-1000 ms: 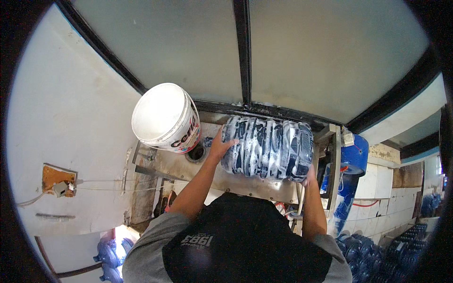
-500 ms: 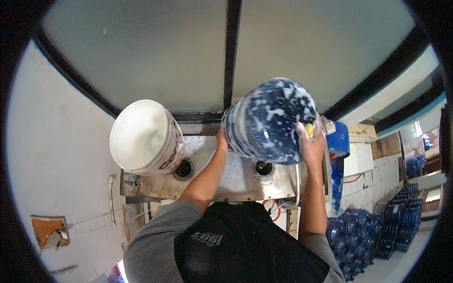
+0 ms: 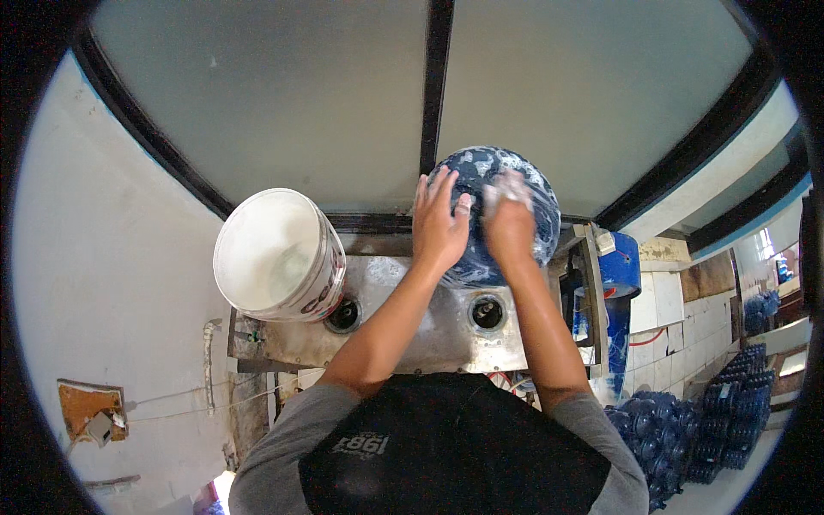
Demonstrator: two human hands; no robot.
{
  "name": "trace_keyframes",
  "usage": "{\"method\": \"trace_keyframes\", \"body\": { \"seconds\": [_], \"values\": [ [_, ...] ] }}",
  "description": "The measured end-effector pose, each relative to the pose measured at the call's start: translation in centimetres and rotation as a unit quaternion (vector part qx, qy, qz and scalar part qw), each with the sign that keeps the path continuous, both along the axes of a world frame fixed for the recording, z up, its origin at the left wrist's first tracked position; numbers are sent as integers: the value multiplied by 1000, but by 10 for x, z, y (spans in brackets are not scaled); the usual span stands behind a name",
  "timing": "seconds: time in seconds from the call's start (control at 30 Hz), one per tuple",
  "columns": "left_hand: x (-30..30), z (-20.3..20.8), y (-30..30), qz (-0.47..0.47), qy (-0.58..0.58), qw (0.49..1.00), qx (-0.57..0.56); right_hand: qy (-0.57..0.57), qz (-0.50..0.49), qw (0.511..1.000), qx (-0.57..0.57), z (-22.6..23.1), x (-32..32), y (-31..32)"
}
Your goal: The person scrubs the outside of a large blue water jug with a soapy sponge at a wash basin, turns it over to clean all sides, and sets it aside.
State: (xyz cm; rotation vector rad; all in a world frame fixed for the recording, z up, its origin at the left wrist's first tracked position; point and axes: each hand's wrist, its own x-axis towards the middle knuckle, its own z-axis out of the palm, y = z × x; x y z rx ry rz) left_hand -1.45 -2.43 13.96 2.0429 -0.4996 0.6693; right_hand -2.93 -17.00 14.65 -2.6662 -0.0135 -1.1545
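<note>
Fingers (image 3: pixel 439 182) of the left hand (image 3: pixel 440 230) lie outstretched on the large blue jug (image 3: pixel 477 249), wrapped around nothing; those of the right hand (image 3: pixel 508 225) bend against the same foamy end, too blurred to tell whether they grasp anything. Well to the jug's left, a white bucket (image 3: pixel 247 257) stands at that end of the metal table (image 3: pixel 386 335), perhaps kept aside to leave the arms room. Between bucket and jug, beside the bucket's base, sits a round hole (image 3: pixel 343 316), and the gap there is the widest sideways space. The jug is toward the table's back, its round end facing the person, probably so both hands reach it; the flat left hand likely steadies it against the right's pressure. Glass panels (image 3: pixel 618 112) close behind it limit backward room. In front of the jug, a second hole (image 3: pixel 487 312) lies near the table's front edge. Just right of the jug, a metal frame (image 3: pixel 592 292) bounds the space, with a blue barrel (image 3: pixel 620 262) beyond and stacked jugs (image 3: pixel 730 412) farther right.
</note>
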Motion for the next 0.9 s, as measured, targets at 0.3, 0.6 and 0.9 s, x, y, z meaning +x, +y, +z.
{"method": "trace_keyframes", "body": {
  "seconds": [0.3, 0.6, 0.9],
  "values": [
    [10, -10, 18, 63, 81, 995, -17, 171, 35, 976, -130, 12, -48, -50],
    [12, -15, 9, 36, 73, 993, -82, 242, 114, 955, -131, 66, 114, 11],
    [7, -22, 6, 82, 16, 980, -183, 322, 68, 942, -71, 70, 129, -27]
  ]
}}
